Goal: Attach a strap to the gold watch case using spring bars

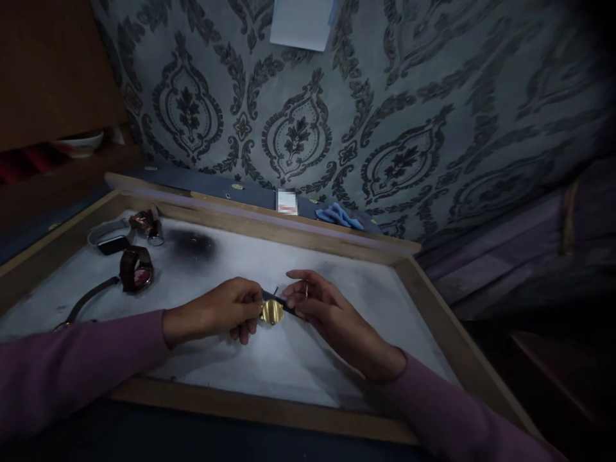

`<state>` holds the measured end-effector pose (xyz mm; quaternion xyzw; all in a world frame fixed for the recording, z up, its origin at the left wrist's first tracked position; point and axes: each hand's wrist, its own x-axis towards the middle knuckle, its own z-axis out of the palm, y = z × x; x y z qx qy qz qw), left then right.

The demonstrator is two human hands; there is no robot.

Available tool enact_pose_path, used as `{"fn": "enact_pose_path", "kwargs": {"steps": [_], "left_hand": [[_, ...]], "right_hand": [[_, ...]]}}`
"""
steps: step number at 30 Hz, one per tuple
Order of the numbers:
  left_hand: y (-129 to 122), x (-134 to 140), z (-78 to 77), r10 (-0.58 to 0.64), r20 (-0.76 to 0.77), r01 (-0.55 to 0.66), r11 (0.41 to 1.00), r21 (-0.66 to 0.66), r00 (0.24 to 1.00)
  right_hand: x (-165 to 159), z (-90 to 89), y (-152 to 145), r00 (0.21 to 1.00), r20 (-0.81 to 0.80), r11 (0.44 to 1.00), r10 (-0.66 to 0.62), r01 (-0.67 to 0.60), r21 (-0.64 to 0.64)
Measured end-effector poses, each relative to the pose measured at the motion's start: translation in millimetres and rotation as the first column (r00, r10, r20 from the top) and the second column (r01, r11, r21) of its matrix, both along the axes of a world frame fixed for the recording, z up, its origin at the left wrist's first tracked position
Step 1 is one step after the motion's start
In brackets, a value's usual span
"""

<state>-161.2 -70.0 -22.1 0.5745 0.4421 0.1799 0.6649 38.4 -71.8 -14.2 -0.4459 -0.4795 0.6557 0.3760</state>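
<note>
A gold-toned watch (273,312) is held near the middle of a wood-rimmed white table (269,378), its metal disc turned upward beneath two bare hands. The left hand (233,311) pinches the watch's left side between thumb and curled fingers; the right hand (320,301), loosely curled with its forefinger extended, hovers at the dark strap (291,308) on the other side, though whether its fingertips press on the strap cannot be told. A thin dark piece (276,290) juts up beside the disc, too small to identify.

With only the left side plainly gripped, the disc could twist or slip if the strap were tugged sharply. A drop would likely be short, but any small part knocked loose could be hard to find in the dim light. The left sleeve (91,350) partly covers the end of a loose strap (94,298) and might drag it along.

A raised wooden rim (260,414) bounds the table. The widest room for moving lies toward the right edge; a narrower strip runs along the near edge. Toward the far left corner, a brown-strapped watch (137,269) and a pale-banded watch (113,244) limit leftward reach.
</note>
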Motion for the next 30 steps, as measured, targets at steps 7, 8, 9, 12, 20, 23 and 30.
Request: {"fn": "enact_pose_path", "kwargs": {"steps": [7,8,9,12,20,23,30], "left_hand": [[-1,-3,3.6,-0.086,-0.082,0.089,0.995,0.036,0.993],[-1,-4,4.2,-0.099,-0.093,0.103,0.994,0.039,0.991],[-2,-4,4.6,-0.113,-0.099,0.118,0.992,0.043,0.989],[-2,-4,4.8,-0.131,-0.117,0.137,0.989,0.048,0.984],[0,-3,4.5,-0.147,-0.166,0.153,0.988,0.023,0.975],[0,-1,6.6,-0.143,-0.173,0.147,0.989,0.012,0.975],[0,-1,11.6,-0.139,-0.167,0.144,0.989,0.015,0.976]], "right_hand": [[10,-9.1,-12,0.996,0.040,0.989,0.078,-0.083,0.119],[10,-9.3,-14,0.995,0.049,0.987,0.088,-0.094,0.127],[10,-9.2,-16,0.994,0.061,0.987,0.093,-0.100,0.127],[10,-8.0,-19,0.991,0.096,0.990,0.097,-0.106,0.098],[12,-6.8,-20,0.994,0.094,0.996,0.052,-0.059,0.072],[11,-3.9,-22,0.996,0.079,0.995,0.048,-0.055,0.086],[9,2.3,-26,0.916,0.372,0.922,0.152,-0.267,0.279]]}}
